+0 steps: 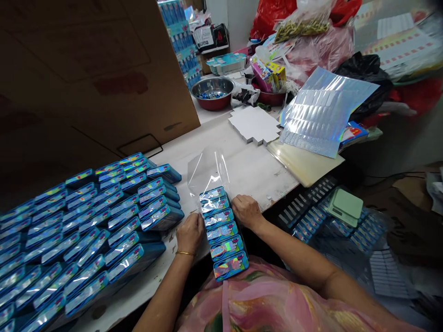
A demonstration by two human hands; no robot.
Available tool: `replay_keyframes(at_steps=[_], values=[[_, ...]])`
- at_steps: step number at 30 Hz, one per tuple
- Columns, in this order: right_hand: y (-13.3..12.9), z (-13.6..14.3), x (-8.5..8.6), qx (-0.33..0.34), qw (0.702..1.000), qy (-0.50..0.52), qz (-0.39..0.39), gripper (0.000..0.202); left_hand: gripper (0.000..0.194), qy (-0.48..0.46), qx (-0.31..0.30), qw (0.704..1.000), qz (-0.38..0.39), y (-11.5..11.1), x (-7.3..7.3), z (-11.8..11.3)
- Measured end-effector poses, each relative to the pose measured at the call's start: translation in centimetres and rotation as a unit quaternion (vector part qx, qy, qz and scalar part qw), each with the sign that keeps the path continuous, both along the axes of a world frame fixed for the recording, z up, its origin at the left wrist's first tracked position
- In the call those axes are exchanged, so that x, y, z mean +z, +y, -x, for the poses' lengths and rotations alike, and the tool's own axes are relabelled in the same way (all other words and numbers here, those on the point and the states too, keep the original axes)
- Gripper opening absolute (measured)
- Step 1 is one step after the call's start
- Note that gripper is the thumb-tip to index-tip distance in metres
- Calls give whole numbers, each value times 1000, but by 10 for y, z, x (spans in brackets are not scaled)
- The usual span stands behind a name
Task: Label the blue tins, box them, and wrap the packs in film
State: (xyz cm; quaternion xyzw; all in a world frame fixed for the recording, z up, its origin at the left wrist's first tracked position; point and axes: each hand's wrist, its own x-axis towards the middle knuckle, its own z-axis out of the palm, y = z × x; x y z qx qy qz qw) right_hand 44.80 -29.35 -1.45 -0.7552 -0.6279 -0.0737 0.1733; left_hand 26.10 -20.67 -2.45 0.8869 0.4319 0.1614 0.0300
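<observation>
my left hand [189,233] and right hand [247,211] pinch a clear bag [209,168] around the row of six boxes [221,232], at the bench [256,170] edge. massed blue boxes [93,212] and a carton [86,83] crowd my left; white cards [254,123] lie ahead.

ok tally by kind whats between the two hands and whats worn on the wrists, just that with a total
Blue boxes in the row: 6
Clear plastic bag: 1
Gold-coloured bangle, on the left wrist: 1
Total: 8
</observation>
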Motion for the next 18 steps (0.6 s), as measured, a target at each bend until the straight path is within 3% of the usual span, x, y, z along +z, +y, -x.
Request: replay_keyframes(at_steps=[8, 13, 18], values=[[-57, 12, 4, 83, 996, 11, -43, 22, 27, -11, -106, 991, -86, -52, 3, 38], [-102, 17, 4, 152, 987, 13, -42, 25, 26, -51, -209, 976, -45, -85, 8, 59], [-121, 19, 1, 197, 977, 8, -77, 28, 24, -78, -261, 962, 21, -92, 11, 66]])
